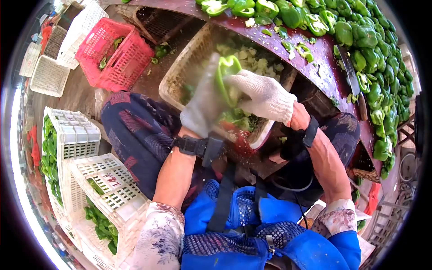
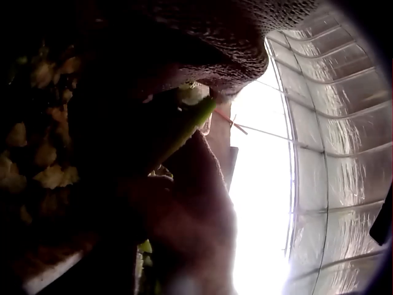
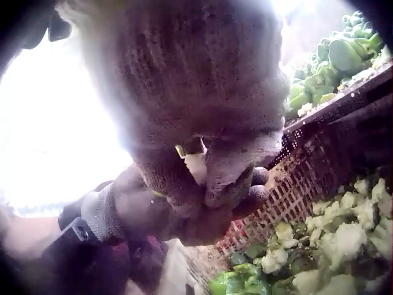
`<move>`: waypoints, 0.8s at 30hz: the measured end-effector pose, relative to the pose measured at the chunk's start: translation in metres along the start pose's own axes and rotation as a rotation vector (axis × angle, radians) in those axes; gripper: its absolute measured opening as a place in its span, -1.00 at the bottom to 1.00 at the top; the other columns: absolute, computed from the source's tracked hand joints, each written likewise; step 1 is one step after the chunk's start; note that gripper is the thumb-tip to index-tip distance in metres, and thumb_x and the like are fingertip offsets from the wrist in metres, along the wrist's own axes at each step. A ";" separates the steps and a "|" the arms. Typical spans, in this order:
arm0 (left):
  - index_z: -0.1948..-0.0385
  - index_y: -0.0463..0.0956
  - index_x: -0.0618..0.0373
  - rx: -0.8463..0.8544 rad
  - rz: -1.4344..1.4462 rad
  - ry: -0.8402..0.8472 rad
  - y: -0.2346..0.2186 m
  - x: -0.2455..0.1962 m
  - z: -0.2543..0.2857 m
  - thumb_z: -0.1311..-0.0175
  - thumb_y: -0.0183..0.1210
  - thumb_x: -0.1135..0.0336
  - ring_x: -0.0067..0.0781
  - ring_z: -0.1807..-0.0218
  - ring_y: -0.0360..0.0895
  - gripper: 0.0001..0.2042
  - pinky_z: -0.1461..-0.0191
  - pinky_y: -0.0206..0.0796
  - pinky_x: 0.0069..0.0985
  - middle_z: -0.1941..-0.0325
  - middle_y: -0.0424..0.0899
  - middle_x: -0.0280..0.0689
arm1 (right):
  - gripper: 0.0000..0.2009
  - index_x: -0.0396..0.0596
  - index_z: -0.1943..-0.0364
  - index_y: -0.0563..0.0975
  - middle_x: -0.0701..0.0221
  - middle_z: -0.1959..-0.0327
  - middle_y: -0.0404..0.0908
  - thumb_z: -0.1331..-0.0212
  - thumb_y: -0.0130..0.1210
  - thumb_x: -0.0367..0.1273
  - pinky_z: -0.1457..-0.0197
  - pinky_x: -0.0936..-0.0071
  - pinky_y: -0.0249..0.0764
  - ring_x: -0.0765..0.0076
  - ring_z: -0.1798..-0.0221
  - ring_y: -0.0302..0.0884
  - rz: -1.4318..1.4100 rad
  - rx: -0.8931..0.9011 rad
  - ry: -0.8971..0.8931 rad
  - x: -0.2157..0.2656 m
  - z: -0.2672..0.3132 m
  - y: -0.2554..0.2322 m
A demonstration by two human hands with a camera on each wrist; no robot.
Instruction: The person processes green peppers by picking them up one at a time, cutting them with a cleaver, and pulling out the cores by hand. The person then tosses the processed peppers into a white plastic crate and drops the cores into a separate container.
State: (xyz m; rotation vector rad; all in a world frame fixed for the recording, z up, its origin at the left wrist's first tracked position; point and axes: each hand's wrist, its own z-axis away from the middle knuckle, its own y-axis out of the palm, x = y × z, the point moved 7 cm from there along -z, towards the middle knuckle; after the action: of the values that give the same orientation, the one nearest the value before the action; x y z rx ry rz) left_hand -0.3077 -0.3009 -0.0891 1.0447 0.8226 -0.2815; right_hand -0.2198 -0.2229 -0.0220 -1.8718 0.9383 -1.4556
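Note:
A cut green bell pepper [image 1: 228,74], its hollow side showing, is held over a tub by both gloved hands. My left hand [image 1: 202,101], in a greyish glove and blurred, grips it from the left side. From the right, my right hand [image 1: 265,94], in a white knit glove, has its fingers curled in at the pepper's opening. Those fingers [image 3: 227,181] come together around something pale in the right wrist view, largely hidden by the glove. The dark left wrist view shows a green pepper edge [image 2: 190,129] between the gloves.
Below the hands, the tub [image 1: 173,81] contains pale pepper cores [image 1: 247,56] and green scraps. A purple-red tabletop [image 1: 310,67] bears heaped green peppers [image 1: 360,33] and a knife [image 1: 348,72]. Pink [image 1: 112,56] and white crates [image 1: 112,180] stand on the left, some white ones containing peppers.

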 end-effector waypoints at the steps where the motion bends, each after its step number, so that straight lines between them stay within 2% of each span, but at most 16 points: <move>1: -0.21 0.55 0.03 -0.014 -0.001 -0.035 0.002 0.003 0.001 -0.49 0.09 -0.22 -0.33 -0.09 0.67 -0.46 -0.22 0.55 -0.32 -0.11 0.69 -0.24 | -0.55 -0.02 -0.11 0.57 0.25 0.12 0.64 -0.04 0.19 -0.49 0.07 0.24 0.66 0.06 0.13 0.71 -0.004 0.045 0.009 -0.001 0.001 0.003; 2: -0.20 0.56 0.02 -0.029 -0.002 -0.070 0.005 0.006 0.002 -0.50 0.14 -0.16 -0.36 -0.08 0.67 -0.51 -0.22 0.55 -0.35 -0.09 0.70 -0.26 | -0.57 -0.03 -0.09 0.58 0.25 0.13 0.64 -0.04 0.20 -0.47 0.07 0.22 0.65 0.05 0.14 0.71 -0.007 0.090 0.014 0.000 0.001 0.005; 3: -0.19 0.56 0.02 -0.021 -0.004 -0.059 0.006 0.009 0.003 -0.49 0.16 -0.14 -0.36 -0.08 0.68 -0.52 -0.21 0.55 -0.37 -0.08 0.70 -0.27 | -0.67 -0.05 0.05 0.60 0.20 0.17 0.65 -0.02 0.22 -0.41 0.07 0.19 0.65 0.03 0.14 0.70 -0.006 0.172 0.053 -0.001 0.002 0.007; 4: -0.19 0.56 0.02 -0.012 -0.006 -0.049 0.006 0.012 0.004 -0.49 0.17 -0.12 -0.36 -0.07 0.68 -0.53 -0.19 0.56 -0.39 -0.07 0.70 -0.27 | -0.69 -0.06 0.08 0.60 0.19 0.19 0.65 -0.02 0.22 -0.41 0.08 0.19 0.65 0.03 0.15 0.71 -0.032 0.189 0.084 0.002 0.001 0.006; 6: -0.23 0.53 0.03 -0.101 -0.008 -0.127 -0.001 0.017 0.002 -0.49 0.17 -0.09 -0.37 -0.06 0.68 -0.53 -0.19 0.56 -0.39 -0.06 0.70 -0.27 | -0.73 -0.08 0.15 0.60 0.17 0.23 0.66 -0.01 0.22 -0.40 0.09 0.19 0.64 0.02 0.16 0.71 -0.079 0.222 0.148 0.003 0.000 0.006; 9: -0.24 0.52 0.01 -0.108 0.069 -0.153 -0.009 0.024 0.000 -0.50 0.15 -0.08 -0.36 -0.09 0.67 -0.54 -0.20 0.57 -0.37 -0.08 0.69 -0.28 | -0.74 -0.07 0.16 0.60 0.18 0.29 0.67 -0.01 0.24 -0.38 0.11 0.17 0.64 -0.01 0.21 0.70 -0.060 0.180 0.157 0.002 -0.001 0.006; 11: -0.22 0.53 -0.01 -0.082 0.151 -0.164 -0.006 0.025 0.002 -0.49 0.14 -0.07 -0.35 -0.10 0.66 -0.55 -0.20 0.58 -0.35 -0.10 0.68 -0.29 | -0.75 -0.07 0.16 0.61 0.21 0.31 0.67 -0.05 0.26 -0.36 0.17 0.22 0.66 0.04 0.26 0.71 -0.062 0.120 0.137 0.000 0.000 0.010; 13: -0.21 0.53 -0.02 -0.072 0.045 -0.152 -0.002 0.019 0.005 -0.47 0.14 -0.07 -0.33 -0.12 0.65 -0.56 -0.20 0.60 -0.29 -0.13 0.67 -0.29 | -0.74 -0.09 0.15 0.61 0.24 0.32 0.67 -0.08 0.30 -0.33 0.23 0.28 0.67 0.11 0.31 0.70 -0.053 0.046 0.150 -0.004 -0.001 0.011; 14: -0.21 0.52 -0.02 -0.087 -0.117 -0.139 0.001 0.012 0.008 -0.45 0.15 -0.07 -0.32 -0.14 0.65 -0.55 -0.20 0.60 -0.24 -0.15 0.66 -0.29 | -0.72 -0.10 0.14 0.60 0.26 0.32 0.67 -0.09 0.32 -0.31 0.25 0.32 0.68 0.16 0.33 0.70 -0.045 0.005 0.173 -0.005 -0.003 0.010; 15: -0.24 0.49 -0.02 -0.062 -0.090 -0.160 0.003 0.012 0.010 -0.47 0.10 -0.08 -0.27 -0.17 0.62 -0.54 -0.24 0.57 -0.18 -0.18 0.64 -0.27 | -0.71 -0.12 0.13 0.60 0.27 0.32 0.67 -0.11 0.34 -0.29 0.28 0.35 0.69 0.21 0.35 0.70 -0.035 -0.037 0.197 -0.007 -0.004 0.008; 16: -0.26 0.46 -0.02 -0.036 -0.064 -0.181 0.005 0.011 0.011 -0.49 0.06 -0.08 -0.23 -0.20 0.60 -0.53 -0.29 0.54 -0.12 -0.21 0.62 -0.24 | -0.66 -0.17 0.09 0.58 0.29 0.27 0.68 -0.15 0.38 -0.26 0.31 0.51 0.69 0.38 0.38 0.69 -0.152 -0.192 0.084 0.000 -0.007 -0.008; 18: -0.36 0.35 -0.01 0.095 0.364 -0.289 0.012 0.014 0.014 -0.60 -0.11 -0.11 -0.09 -0.29 0.52 -0.50 -0.45 0.41 0.01 -0.27 0.55 -0.14 | -0.66 -0.16 0.05 0.58 0.28 0.22 0.69 -0.18 0.39 -0.29 0.23 0.53 0.69 0.40 0.32 0.70 -0.598 -0.444 0.618 -0.009 -0.001 -0.035; 20: -0.28 0.44 0.00 0.034 0.355 -0.246 0.001 0.009 0.012 -0.52 0.02 -0.13 -0.09 -0.22 0.60 -0.50 -0.34 0.49 0.07 -0.23 0.61 -0.15 | -0.70 -0.12 0.03 0.60 0.28 0.17 0.71 -0.23 0.38 -0.33 0.12 0.49 0.68 0.39 0.22 0.72 -0.490 -0.629 0.482 -0.037 0.005 -0.056; 21: -0.25 0.48 0.01 0.006 0.351 -0.223 -0.004 0.007 0.010 -0.47 0.09 -0.14 -0.09 -0.18 0.63 -0.49 -0.28 0.54 0.10 -0.21 0.64 -0.16 | -0.70 -0.09 0.01 0.61 0.25 0.09 0.70 -0.20 0.38 -0.36 0.03 0.39 0.68 0.27 0.15 0.74 -0.188 -0.598 0.366 -0.043 0.004 -0.066; 22: -0.21 0.53 0.02 -0.021 0.346 -0.199 -0.008 0.005 0.009 -0.43 0.16 -0.15 -0.09 -0.14 0.67 -0.49 -0.22 0.58 0.13 -0.19 0.67 -0.16 | -0.65 -0.08 -0.01 0.61 0.23 0.03 0.68 -0.14 0.39 -0.35 -0.04 0.31 0.65 0.19 0.06 0.73 0.168 -0.492 0.180 -0.052 0.002 -0.069; 24: -0.20 0.53 0.03 -0.052 0.345 -0.152 -0.011 0.003 0.004 -0.45 0.13 -0.18 -0.06 -0.11 0.68 -0.48 -0.24 0.55 0.17 -0.18 0.66 -0.15 | -0.63 -0.07 -0.05 0.61 0.24 0.02 0.67 -0.15 0.35 -0.34 -0.10 0.28 0.64 0.16 -0.04 0.70 0.373 -0.480 0.130 -0.055 0.012 -0.064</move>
State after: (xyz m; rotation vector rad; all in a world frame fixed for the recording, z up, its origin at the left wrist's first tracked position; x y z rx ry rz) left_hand -0.3102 -0.3088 -0.0969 1.0823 0.4997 -0.0444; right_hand -0.2055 -0.1408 -0.0052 -1.7942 1.7192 -1.2034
